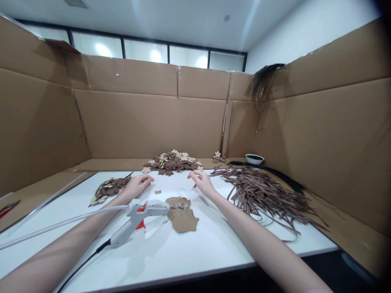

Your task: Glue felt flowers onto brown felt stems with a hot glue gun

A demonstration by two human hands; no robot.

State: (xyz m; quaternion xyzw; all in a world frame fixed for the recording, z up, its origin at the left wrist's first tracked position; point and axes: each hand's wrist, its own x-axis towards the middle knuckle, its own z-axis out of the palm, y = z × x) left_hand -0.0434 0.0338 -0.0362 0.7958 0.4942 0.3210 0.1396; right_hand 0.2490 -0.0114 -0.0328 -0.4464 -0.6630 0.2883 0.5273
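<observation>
My left hand (139,185) is low over the white table (220,244), beside a small heap of brown and cream flower cutouts with strips (111,188). Its fingers point to the right and hold nothing that I can see. Across from it, my right hand (202,182) has its fingers loosely apart, just in front of a large pile of flower cutouts (172,162). Between my forearms a white glue gun (131,224) with a red trigger stands, its nozzle at a brown scrap (183,219) bearing dried glue. A tiny brown piece (158,192) lies between my hands.
A big heap of brown strips (269,191) covers the table's right side. Behind it are a white bowl with dark contents (254,159) and a long black bundle (281,174). Cardboard walls (146,122) enclose the table. A cord (82,266) trails from the glue gun.
</observation>
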